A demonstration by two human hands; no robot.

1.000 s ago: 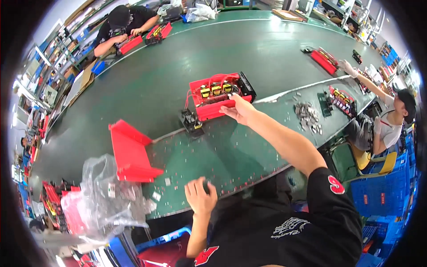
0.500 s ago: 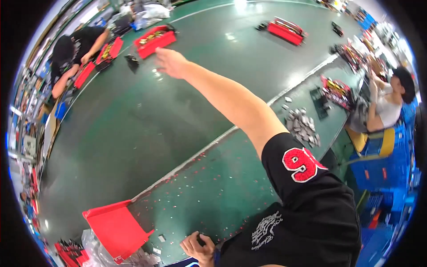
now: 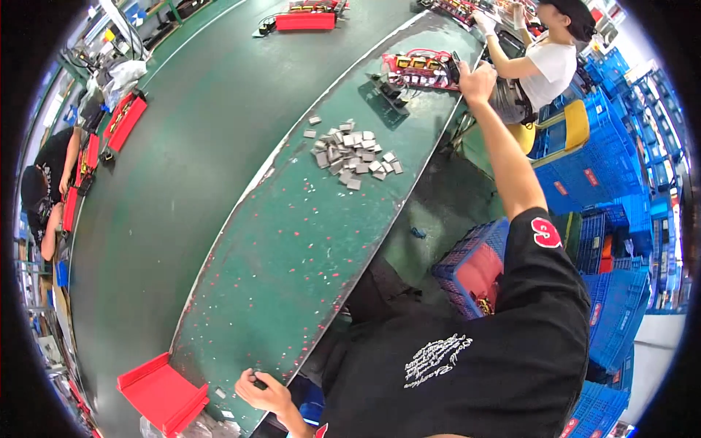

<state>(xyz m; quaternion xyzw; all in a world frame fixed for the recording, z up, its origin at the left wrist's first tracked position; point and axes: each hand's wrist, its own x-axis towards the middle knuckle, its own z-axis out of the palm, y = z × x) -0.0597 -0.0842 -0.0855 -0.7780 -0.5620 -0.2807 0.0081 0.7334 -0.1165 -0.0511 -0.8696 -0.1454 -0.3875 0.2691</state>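
My right arm is stretched to the far right, where my right hand [image 3: 477, 83] is closed at the near end of a circuit board [image 3: 422, 71] carrying yellow and black parts and red wires. Its fingers seem to grip the board's dark end, though the contact is partly hidden. Beside the board lies a black metal plate [image 3: 383, 100]. At the lower left, my left hand [image 3: 264, 393] rests near the bench edge with curled fingers; something small and dark shows between them, too small to name. A red sheet-metal housing [image 3: 164, 394] sits left of it.
A pile of grey rectangular pieces [image 3: 350, 152] lies on the green bench [image 3: 270, 270]. One co-worker [image 3: 540, 73] sits at the far right, another [image 3: 47, 182] at the left. Blue crates [image 3: 569, 164] and a yellow chair [image 3: 575, 125] stand right. A red housing [image 3: 305, 20] is at the back.
My right hand has swung from near a red housing at the far left to the circuit board at the right. The view has turned right; my left hand stays low by the bench edge.
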